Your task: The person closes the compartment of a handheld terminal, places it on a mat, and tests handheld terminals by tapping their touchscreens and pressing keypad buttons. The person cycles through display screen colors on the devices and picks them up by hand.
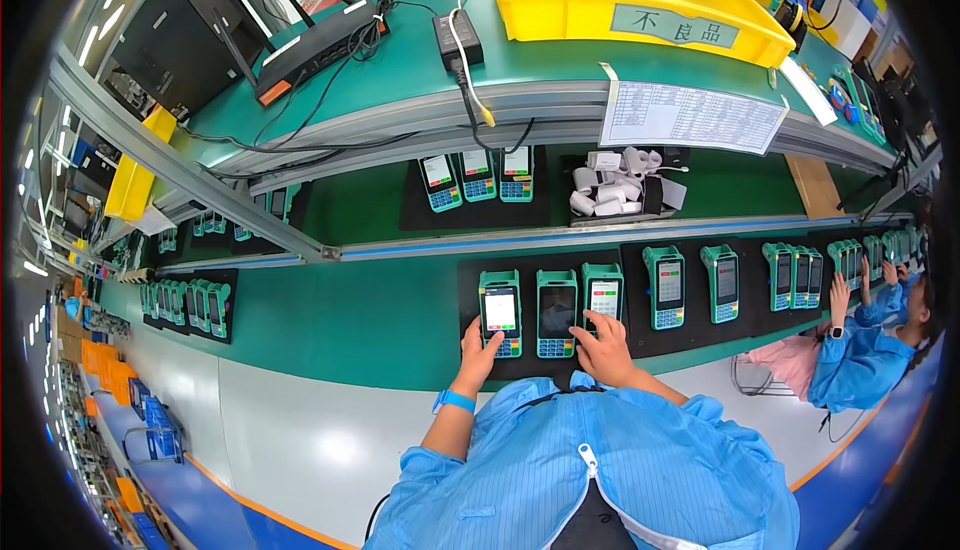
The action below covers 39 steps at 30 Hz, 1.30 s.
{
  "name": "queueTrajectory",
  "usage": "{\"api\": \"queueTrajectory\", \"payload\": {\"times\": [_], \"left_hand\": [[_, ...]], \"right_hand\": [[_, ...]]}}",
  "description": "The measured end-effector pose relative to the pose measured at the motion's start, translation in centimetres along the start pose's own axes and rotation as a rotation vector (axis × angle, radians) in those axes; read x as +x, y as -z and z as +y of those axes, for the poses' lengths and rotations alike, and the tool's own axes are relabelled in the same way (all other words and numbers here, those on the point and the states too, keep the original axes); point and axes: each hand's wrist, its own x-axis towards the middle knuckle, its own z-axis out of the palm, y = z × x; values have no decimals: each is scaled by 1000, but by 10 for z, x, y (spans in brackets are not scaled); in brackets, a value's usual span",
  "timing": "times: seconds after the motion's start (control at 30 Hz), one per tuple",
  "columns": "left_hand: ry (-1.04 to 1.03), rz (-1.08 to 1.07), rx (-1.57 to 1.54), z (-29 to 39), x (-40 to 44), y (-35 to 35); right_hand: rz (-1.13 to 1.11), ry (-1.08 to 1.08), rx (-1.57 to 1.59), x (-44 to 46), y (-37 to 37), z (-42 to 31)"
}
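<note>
Three green card payment terminals stand side by side on a black mat in front of me. My left hand [477, 358] grips the left payment terminal [500, 312], its thumb on the front near the lit screen's lower edge and its fingers along the left side. The middle payment terminal [556, 315] has a dark screen. My right hand [606, 352] is open, with fingers apart. One fingertip reaches the middle terminal's right edge, and another lies over the lower part of the right payment terminal [603, 288], whose screen is lit. Whether these fingertips press is unclear.
More terminals [666, 288] line the green bench [330, 320] on both sides. On the shelf above are three terminals [478, 176] and a box of white paper rolls [622, 190]. A yellow bin [560, 15] and router [320, 50] sit higher. A co-worker [860, 350] works at right.
</note>
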Motion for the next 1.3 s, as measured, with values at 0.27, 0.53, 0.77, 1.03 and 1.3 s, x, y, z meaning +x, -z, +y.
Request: {"api": "queueTrajectory", "payload": {"times": [0.27,0.53,0.77,1.03,1.3], "left_hand": [[-40,29,83,-12,1,1],[-20,13,63,-12,4,0],[34,221,437,14,-3,-21],[40,257,446,8,-2,-26],[70,300,484,16,-1,-31]], "right_hand": [[10,-22,-81,-3,-8,-4],[-2,-38,-169,2,-6,-12],[15,-124,-147,-6,-7,-7],[363,-561,98,-37,-22,35],[200,-367,-20,-75,-21,67]]}}
